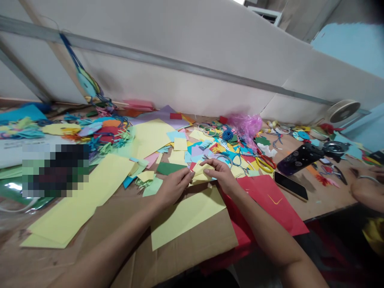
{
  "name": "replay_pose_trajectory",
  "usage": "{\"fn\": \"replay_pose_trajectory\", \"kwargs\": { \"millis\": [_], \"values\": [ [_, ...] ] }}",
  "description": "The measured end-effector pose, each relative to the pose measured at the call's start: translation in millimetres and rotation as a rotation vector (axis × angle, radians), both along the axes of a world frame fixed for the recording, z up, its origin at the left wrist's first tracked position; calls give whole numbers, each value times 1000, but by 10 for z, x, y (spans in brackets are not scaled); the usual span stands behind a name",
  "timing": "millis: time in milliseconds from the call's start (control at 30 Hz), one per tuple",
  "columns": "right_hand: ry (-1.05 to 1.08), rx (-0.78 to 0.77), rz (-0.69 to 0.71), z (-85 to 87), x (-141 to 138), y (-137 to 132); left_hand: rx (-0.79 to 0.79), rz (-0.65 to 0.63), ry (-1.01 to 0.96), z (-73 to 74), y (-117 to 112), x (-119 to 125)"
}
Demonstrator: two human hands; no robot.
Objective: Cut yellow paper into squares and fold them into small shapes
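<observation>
Between my two hands is a small piece of yellow paper [201,172]. My left hand [177,181] pinches its left edge, fingers closed. At its right side my right hand [220,173] grips it between thumb and curled fingers. Below them a larger yellow sheet [187,218] lies flat on brown cardboard [207,242]. A red sheet [270,204] spreads beside my right forearm. Just left of my left hand lies a dark green paper piece [169,168]. Yellow-handled scissors [264,165] rest among scraps to the right.
Long yellow strips [84,200] lie on the left. Coloured scraps cover the back of the table, near a pink plastic bag [244,124]. At right are a phone [290,186], a dark bottle [300,158] and another person's arm [367,190]. A small fan [343,110] stands by the wall.
</observation>
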State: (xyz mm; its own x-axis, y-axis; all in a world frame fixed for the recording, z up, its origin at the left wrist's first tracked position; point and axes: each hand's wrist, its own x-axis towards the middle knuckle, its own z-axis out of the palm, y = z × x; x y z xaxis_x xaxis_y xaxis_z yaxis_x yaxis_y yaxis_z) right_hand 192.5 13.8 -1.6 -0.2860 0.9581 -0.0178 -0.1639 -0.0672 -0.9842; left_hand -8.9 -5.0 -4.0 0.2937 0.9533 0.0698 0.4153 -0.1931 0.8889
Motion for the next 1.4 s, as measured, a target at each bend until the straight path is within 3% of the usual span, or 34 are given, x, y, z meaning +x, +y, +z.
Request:
{"fn": "replay_pose_trajectory", "kwargs": {
  "millis": [300,700,967,1133,1400],
  "values": [
    [-67,41,-34,87,5,-38,-304,-89,-254,-6,-11,-7],
    [-182,161,-40,5,48,-22,-354,-98,-314,61,-46,5],
    [59,-18,-57,32,-91,-44,-202,56,-269,-23,-34,32],
    [-12,-114,10,-24,-171,-98,-142,75,-218,-68,-80,66],
    [-40,-80,-74,-53,-186,-116,-114,68,-180,-78,-120,91]
  ]
}}
